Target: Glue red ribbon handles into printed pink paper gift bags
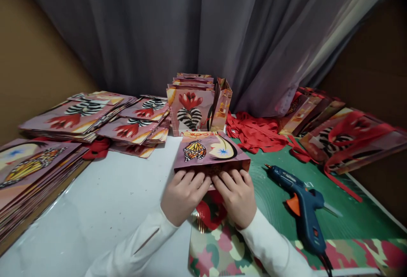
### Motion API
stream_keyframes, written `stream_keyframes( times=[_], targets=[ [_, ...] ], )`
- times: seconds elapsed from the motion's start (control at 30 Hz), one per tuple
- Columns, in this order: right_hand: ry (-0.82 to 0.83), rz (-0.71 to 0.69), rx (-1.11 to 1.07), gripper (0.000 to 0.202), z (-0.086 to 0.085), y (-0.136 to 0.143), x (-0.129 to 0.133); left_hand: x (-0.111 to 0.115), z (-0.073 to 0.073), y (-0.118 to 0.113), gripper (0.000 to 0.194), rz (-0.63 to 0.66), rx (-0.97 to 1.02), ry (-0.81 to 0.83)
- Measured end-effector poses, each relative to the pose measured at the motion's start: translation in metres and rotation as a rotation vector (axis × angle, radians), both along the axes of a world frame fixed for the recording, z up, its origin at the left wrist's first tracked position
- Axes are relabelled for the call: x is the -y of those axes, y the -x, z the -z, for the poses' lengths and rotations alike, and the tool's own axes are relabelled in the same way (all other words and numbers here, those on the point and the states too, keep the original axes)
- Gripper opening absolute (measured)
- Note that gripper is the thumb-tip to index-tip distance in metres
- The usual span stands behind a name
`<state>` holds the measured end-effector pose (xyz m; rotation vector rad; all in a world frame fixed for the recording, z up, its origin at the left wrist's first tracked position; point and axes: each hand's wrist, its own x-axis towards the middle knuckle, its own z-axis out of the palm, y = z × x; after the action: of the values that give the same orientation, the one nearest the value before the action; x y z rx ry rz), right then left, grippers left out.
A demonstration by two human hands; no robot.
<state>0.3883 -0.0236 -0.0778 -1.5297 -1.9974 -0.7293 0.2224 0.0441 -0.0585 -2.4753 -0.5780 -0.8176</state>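
While keeping both hands at the open near rim of a printed paper bag [210,152], lying at the middle of the worktop [133,188], has the left hand [183,194] near the left corner of this rim and the right hand [235,194] near the right corner. Touches the rim with bent fingers, close together, tips hidden; cannot tell if clamped on the paper or only resting.

On the front one of the standing bags [190,111], can see red marks like letters along the bottom edge, too small for reading. Can see also pale marks on the barrel of the blue glue gun [305,200], equally not readable.

For moving, has a white stretch of worktop, with dark specks, between the left hand and the stack of flat bags [19,171] along the left edge. At the right, has a green sheet [273,209] between the right hand and the glue gun. Toward the far edge, finds the standing bags just beyond the rim's bag, beside a heap of red ribbon [254,130]. At the near edge, has patterned paper [219,247].
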Motion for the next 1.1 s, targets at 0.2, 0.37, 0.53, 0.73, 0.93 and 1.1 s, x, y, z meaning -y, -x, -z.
stream_keyframes(
  times=[0.2,0.37,0.53,0.73,0.93,1.1],
  targets=[
    [-0.075,-0.061,0.039,0.027,-0.009,-0.006,0.004,-0.002,-0.014,0.006,0.019,0.044,0.075,-0.028],
    [-0.033,-0.095,0.096,0.029,-0.016,-0.018,0.005,-0.02,-0.018,0.021,0.022,0.183,0.022,-0.092],
    [-0.016,-0.138,0.096,0.033,-0.017,-0.031,0.012,-0.026,-0.017,0.026,0.025,0.217,0.023,-0.109],
    [-0.022,-0.151,0.036,0.029,-0.024,-0.03,0.017,-0.02,-0.023,0.028,0.021,0.224,0.056,-0.113],
    [0.039,-0.112,0.073,0.032,-0.034,-0.033,0.014,-0.025,-0.028,0.032,0.027,0.233,-0.006,-0.068],
    [0.061,-0.137,0.145,0.032,-0.035,-0.038,0.014,-0.022,-0.028,0.031,0.032,0.235,-0.014,-0.015]
  ],
)
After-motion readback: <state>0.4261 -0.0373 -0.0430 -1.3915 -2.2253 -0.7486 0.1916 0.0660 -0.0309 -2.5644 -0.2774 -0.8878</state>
